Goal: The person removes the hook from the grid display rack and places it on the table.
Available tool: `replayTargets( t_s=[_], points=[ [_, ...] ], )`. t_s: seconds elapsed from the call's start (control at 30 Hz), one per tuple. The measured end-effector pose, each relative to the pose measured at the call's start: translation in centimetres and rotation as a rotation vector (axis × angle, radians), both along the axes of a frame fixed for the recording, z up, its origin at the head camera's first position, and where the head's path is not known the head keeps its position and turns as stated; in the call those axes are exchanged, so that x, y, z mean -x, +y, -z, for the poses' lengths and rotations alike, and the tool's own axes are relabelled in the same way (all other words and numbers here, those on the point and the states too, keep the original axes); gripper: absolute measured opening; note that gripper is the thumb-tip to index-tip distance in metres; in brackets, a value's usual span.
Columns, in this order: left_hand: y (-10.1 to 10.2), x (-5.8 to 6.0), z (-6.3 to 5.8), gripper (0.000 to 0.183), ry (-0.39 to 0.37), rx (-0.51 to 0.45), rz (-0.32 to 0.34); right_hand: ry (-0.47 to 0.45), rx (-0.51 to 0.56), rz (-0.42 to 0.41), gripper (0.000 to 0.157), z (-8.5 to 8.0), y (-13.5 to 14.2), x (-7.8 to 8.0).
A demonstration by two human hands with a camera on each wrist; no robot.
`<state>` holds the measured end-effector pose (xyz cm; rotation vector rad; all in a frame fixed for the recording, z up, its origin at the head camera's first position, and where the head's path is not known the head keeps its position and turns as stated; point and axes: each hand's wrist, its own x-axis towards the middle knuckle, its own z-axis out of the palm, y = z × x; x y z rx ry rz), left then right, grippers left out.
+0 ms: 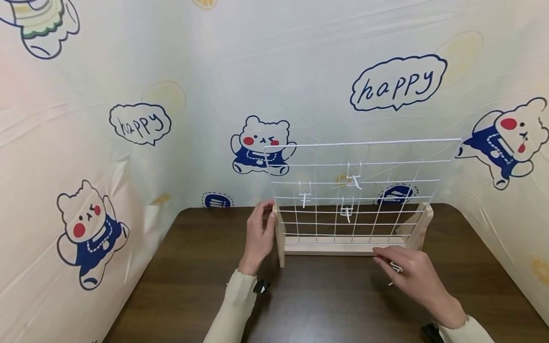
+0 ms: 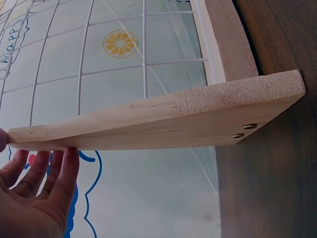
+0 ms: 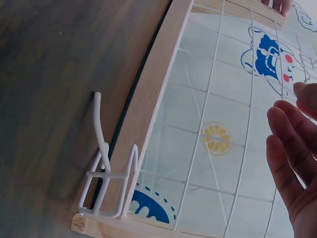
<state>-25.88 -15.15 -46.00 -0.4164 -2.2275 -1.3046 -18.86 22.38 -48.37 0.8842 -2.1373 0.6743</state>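
A white wire grid panel (image 1: 364, 164) stands upright in a pale wooden stand (image 1: 334, 247) at the back of a dark brown table. Three small white hooks (image 1: 353, 181) hang on the grid. My left hand (image 1: 259, 233) grips the top of the stand's left side piece (image 2: 173, 119), thumb on one face and fingers (image 2: 59, 173) on the other. My right hand (image 1: 411, 276) hovers by the stand's front right corner and holds a loose white wire hook (image 3: 103, 168). Its fingers (image 3: 290, 163) stretch toward the grid, loosely curved.
The table (image 1: 334, 300) is walled on three sides by a pale cloth printed with bears and "happy" bubbles (image 1: 399, 83). Bare wood lies in front of the stand. Black wrist straps (image 1: 260, 287) show at both cuffs.
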Motion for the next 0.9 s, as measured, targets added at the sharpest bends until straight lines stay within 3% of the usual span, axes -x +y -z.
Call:
replayTargets(
  t_s=[0.17, 0.37, 0.7, 0.9],
  points=[
    [-0.1, 0.1, -0.1, 0.03, 0.001, -0.007, 0.0, 0.056, 0.048, -0.017, 0.044, -0.4, -0.4, 0.2],
    [-0.1, 0.2, 0.1, 0.029, -0.027, -0.017, 0.006, 0.112, 0.099, -0.018, 0.044, -0.5, -0.8, 0.3],
    [-0.1, 0.3, 0.2, 0.03, 0.001, -0.003, -0.001, 0.123, 0.127, -0.021, 0.042, -1.1, -1.2, 0.4],
    [0.0, 0.1, 0.0, 0.029, -0.032, -0.02, 0.0, 0.132, 0.15, -0.039, 0.041, -1.5, -1.5, 0.5]
  ],
)
